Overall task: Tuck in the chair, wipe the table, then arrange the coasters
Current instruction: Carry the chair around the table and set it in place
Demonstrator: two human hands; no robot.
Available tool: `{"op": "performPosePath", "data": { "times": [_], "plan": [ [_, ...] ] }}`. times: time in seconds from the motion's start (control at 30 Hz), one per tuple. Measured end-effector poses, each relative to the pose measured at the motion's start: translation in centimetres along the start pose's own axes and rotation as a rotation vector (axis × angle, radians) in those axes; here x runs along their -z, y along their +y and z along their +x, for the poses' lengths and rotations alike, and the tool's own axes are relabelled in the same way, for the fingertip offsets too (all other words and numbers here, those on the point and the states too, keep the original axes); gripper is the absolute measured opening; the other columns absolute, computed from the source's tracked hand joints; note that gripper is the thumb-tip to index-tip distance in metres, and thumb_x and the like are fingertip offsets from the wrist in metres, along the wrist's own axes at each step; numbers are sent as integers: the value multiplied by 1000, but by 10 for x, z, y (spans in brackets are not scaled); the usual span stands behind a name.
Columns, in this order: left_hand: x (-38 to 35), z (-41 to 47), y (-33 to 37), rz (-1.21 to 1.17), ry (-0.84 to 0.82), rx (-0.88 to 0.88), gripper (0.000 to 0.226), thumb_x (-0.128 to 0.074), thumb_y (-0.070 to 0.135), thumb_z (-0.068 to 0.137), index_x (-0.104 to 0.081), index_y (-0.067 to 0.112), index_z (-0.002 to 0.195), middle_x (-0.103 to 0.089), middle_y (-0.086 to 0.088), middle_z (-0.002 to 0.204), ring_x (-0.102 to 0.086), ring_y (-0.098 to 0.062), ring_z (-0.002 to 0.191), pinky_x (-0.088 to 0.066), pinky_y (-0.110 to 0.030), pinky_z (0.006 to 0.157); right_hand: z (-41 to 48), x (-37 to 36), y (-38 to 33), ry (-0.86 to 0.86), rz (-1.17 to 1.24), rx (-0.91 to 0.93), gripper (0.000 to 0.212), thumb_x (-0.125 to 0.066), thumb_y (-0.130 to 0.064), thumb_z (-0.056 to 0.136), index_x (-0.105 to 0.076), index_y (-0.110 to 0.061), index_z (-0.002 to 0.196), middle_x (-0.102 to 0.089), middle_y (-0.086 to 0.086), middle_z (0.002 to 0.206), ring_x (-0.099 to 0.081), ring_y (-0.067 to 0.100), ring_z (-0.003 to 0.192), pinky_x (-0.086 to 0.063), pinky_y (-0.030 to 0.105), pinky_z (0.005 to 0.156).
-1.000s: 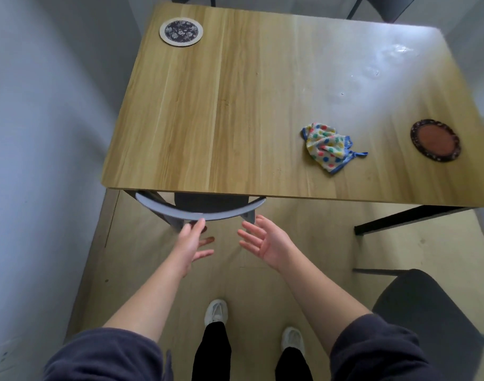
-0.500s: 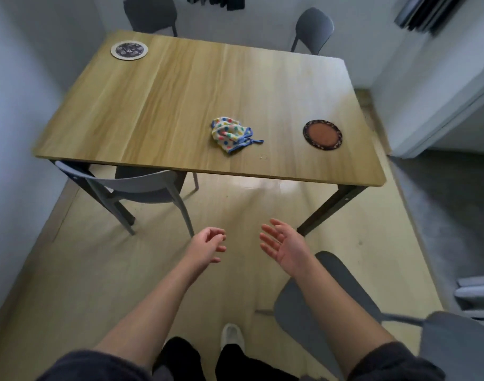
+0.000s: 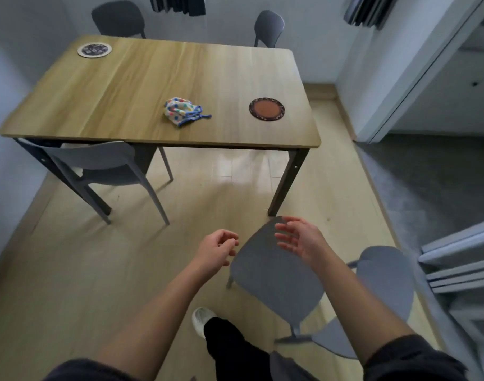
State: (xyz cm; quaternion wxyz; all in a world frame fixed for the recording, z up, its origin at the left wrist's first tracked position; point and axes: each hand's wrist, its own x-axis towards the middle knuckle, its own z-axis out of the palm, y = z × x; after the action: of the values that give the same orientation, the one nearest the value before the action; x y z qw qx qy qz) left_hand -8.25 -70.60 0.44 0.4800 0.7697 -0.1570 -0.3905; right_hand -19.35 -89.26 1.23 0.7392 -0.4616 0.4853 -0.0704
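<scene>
Grey plastic lies right under your hands: your right hand (image 3: 301, 239) hovers over the front edge of the pulled-out chair (image 3: 274, 276), fingers spread and loosely bent, holding nothing. Your left hand (image 3: 217, 247) hangs just beside that seat at 9 o'clock, fingers loosely curled and empty. The chair stands well apart from the worktop (image 3: 125, 86), which lies at 12 o'clock. On it, the spotted cloth (image 3: 183, 111) lies crumpled at 11 o'clock, the brown coaster (image 3: 266, 109) sits at 12 o'clock near the right end, and the patterned coaster (image 3: 94, 49) rests at the far left corner, around 10 o'clock. A second grey chair (image 3: 98, 160) stands with its seat under the worktop's left end.
</scene>
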Motion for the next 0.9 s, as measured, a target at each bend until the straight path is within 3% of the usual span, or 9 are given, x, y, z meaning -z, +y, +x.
{"op": "performPosePath", "data": {
  "times": [0.27, 0.37, 0.53, 0.67, 0.77, 0.83, 0.9],
  "plan": [
    [-106, -68, -21, 68, -56, 42, 17, -49, 10, 94, -60, 23, 88, -67, -6, 98, -60, -11, 74, -47, -26, 57, -45, 121, 25, 67, -304, -28, 23, -44, -5, 100, -58, -5, 119, -68, 11, 100, -63, 26, 89, -51, 41, 81],
    [-140, -70, -18, 120, -54, 31, 18, -51, 15, 93, -60, 29, 86, -68, 1, 94, -62, -11, 77, -50, -28, 61, -46, 161, 21, 100, -431, -9, 25, -47, -3, 97, -58, -4, 119, -66, 13, 108, -59, 24, 91, -43, 31, 68],
    [-219, -61, -7, 201, -115, 36, 14, -51, 20, 92, -61, 29, 91, -68, 6, 93, -63, -9, 80, -50, -26, 68, -31, 230, 17, 86, -605, 69, 18, -56, -8, 94, -61, -9, 111, -68, 14, 113, -60, 21, 90, -44, 27, 69],
    [-285, -45, -3, 295, -145, 66, 15, -51, 26, 92, -62, 26, 102, -65, 8, 101, -61, -10, 93, -49, -25, 76, -13, 278, 20, 17, -864, 129, 26, -54, -11, 93, -63, -10, 118, -65, 9, 119, -58, 18, 105, -42, 28, 86],
    [-332, -40, -5, 415, -263, 81, 39, -58, 39, 88, -57, 23, 123, -59, 5, 125, -54, -13, 117, -41, -24, 92, -1, 316, 24, -97, -1025, 183, 36, -55, -10, 89, -62, -15, 124, -63, 1, 126, -56, 17, 117, -40, 25, 95],
    [-354, -41, -11, 536, -390, 101, 67, -62, 48, 82, -41, 22, 140, -46, 2, 142, -44, -16, 129, -36, -26, 101, 7, 336, 27, -175, -1167, 185, 38, -55, -15, 88, -61, -22, 125, -63, -1, 125, -57, 18, 113, -44, 31, 97],
    [-369, -45, -20, 681, -466, 148, 79, -64, 43, 80, -29, 22, 147, -40, -2, 147, -41, -21, 132, -37, -33, 105, 14, 349, 29, -231, -1289, 199, 38, -55, -16, 89, -61, -24, 125, -63, -2, 126, -57, 18, 112, -42, 36, 102]
  ]
}}
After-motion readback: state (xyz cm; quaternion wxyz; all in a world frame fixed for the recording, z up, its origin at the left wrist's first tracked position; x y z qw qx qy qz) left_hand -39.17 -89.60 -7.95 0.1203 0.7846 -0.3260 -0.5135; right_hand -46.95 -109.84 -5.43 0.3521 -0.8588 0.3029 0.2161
